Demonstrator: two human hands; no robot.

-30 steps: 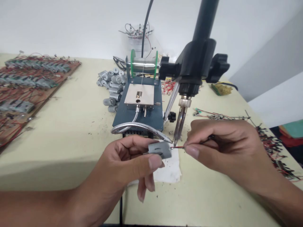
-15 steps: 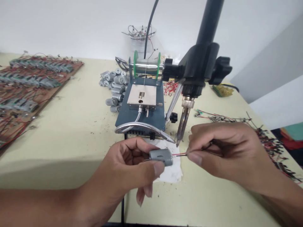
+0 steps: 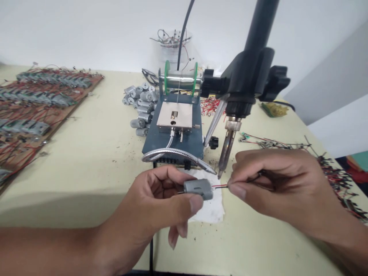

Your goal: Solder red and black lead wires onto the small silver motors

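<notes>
While left hand (image 3: 149,203) closes fingers on light, rigid DC motor (image 3: 198,189) by can, right hand (image 3: 273,180) pinches limp wire (image 3: 220,186); soldering iron (image 3: 227,147) at 12 o'clock.

White walls (image 3: 86,30) rise behind a pale cream workbench (image 3: 86,165) in soft, even light.

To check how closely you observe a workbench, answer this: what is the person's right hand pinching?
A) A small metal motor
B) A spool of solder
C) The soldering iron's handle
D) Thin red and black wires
D. The right hand pinches thin red and black wires between thumb and fingers, while the left hand holds the small metal motor.
</notes>
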